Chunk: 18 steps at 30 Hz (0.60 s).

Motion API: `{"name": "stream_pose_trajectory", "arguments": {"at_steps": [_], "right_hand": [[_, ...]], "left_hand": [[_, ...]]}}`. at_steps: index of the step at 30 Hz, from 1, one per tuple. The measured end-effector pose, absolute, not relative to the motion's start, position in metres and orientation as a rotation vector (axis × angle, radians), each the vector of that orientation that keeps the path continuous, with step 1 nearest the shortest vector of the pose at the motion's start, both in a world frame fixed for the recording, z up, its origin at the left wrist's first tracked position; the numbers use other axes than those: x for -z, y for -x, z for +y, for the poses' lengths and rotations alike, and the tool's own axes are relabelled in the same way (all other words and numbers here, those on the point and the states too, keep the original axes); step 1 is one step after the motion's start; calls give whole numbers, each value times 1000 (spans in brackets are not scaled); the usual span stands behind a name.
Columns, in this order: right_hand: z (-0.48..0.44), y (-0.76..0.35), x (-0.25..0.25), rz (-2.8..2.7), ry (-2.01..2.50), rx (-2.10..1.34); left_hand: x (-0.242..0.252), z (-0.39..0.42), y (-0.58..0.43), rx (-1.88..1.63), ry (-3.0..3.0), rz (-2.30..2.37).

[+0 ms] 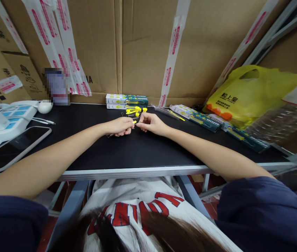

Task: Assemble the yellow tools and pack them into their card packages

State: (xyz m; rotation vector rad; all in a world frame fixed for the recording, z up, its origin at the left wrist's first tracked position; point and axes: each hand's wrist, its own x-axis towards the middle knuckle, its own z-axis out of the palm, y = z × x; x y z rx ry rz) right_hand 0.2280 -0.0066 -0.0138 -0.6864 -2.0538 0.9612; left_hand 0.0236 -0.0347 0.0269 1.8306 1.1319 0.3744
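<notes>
Head view: the left hand (122, 126) pinches a yellow piece (134, 122), likely steadying it beside the narrowed right hand (153, 124), contents unclear

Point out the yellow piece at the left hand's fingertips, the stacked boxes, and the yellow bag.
Yellow piece (134, 122): head view, on its exposed end.
Stacked boxes (126, 102): head view, on their long front side.
Yellow bag (250, 96): head view, on its front, right of the lettering.
</notes>
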Motion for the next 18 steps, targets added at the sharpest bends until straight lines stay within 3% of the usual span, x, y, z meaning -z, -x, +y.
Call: {"name": "stream_pose_trajectory", "arguments": {"at_steps": [18], "right_hand": [[-11,-223,20,-2027,652,-920]], "left_hand": [[-29,-31,-17,-262,-1904,1099]]}}
